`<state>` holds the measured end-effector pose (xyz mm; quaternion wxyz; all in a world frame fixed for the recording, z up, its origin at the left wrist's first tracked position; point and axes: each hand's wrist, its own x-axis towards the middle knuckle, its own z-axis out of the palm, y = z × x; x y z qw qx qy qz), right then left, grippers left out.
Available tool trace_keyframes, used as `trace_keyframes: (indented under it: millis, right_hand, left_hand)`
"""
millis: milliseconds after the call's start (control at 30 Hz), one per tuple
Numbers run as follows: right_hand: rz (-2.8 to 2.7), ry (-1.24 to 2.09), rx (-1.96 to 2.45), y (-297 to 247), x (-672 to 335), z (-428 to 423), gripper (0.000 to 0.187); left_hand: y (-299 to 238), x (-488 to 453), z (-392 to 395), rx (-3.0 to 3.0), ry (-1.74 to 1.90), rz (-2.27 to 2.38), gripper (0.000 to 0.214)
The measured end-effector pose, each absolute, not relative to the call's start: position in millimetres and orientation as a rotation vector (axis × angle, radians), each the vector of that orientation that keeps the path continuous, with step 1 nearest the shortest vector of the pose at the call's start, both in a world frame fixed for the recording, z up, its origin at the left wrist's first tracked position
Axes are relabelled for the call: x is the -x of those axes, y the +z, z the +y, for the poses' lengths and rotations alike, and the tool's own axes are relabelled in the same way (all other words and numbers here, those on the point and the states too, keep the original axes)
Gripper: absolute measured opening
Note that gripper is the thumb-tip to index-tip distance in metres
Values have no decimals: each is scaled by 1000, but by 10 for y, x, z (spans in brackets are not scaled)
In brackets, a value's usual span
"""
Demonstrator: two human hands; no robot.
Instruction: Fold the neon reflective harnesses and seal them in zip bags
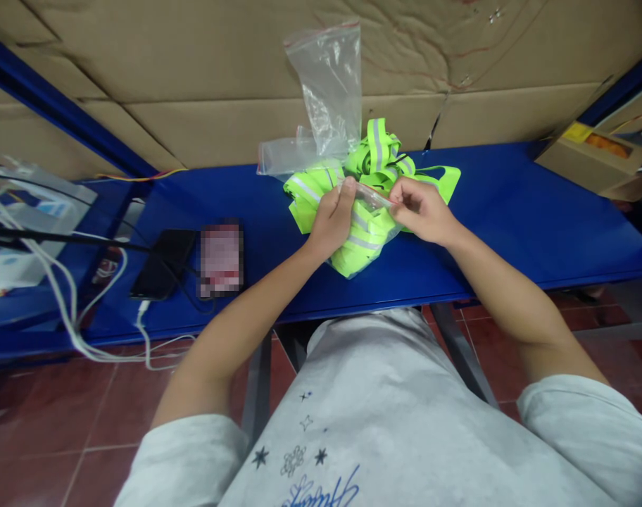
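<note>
A clear zip bag point(364, 243) with a folded neon-yellow reflective strap inside hangs between my two hands, just above the blue table. My left hand point(334, 217) pinches the left end of the bag's red-lined top edge. At the other end, my right hand point(422, 208) grips the same edge between thumb and fingers. Behind the bag lies a loose heap of neon-yellow straps point(376, 151) with silver stripes. Clear plastic bags point(331, 91) with red zip lines lean against the cardboard at the back, and some lie by the straps.
On the blue table point(553, 211), a black phone point(165, 262) and a blurred-out device point(220, 259) sit to the left. White cables point(62, 282) hang over the left edge. An open cardboard box point(593, 160) stands at the right, and a cardboard wall point(205, 70) closes the back.
</note>
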<state>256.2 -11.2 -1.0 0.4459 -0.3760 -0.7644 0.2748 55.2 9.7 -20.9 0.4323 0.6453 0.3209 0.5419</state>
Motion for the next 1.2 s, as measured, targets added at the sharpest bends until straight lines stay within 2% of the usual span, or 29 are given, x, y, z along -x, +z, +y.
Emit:
trace_keyframes:
  millis: [233,467,767,1200]
  right_hand:
    - [-1877,763,924,20,-2557,-132,26]
    - [-1786,796,939,-6,-2548,-108,37]
    - [-1772,789,937,-48,-2573,-89,41]
    - [-1847,789,957,-18,-2576,-141,35]
  left_hand:
    - [-185,-533,93,-1615,1287,738,56]
    - [-292,-577,102,-1388,1330,563,30]
    - [-341,-586,107,-1321,1466,582,20]
    - [-267,-584,73,-1409,1471,597,27]
